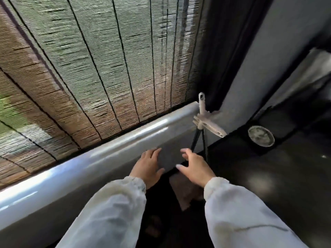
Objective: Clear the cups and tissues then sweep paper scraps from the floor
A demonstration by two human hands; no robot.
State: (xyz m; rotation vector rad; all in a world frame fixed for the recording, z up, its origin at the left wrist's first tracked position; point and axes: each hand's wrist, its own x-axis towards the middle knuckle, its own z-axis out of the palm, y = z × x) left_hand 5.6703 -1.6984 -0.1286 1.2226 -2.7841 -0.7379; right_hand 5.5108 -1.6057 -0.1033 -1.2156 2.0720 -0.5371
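Your left hand (147, 167) and right hand (196, 167): both spread, fingers relaxed, near the gray ledge (107, 140). 2 black rods (195, 139) (blurred) hang from a white clip (206, 120) just past your right hand.

Daylight through the woven blind (107, 59), gloom on the right — blur all over.

Light filters through the weave, brightest green-white at the far left, and streaks white glare along the rounded grey ledge (125, 140). The pale sleeves (241, 212) catch it well; the dark floor (286, 176) on the right is dim, only a soft sheen or two on it. Motion blur smears the weave sideways, and the left hand (148, 167) and right hand (195, 167) go soft at the fingertips. Wide-angle bend is strong here — straight edges bow and splay toward the corners.
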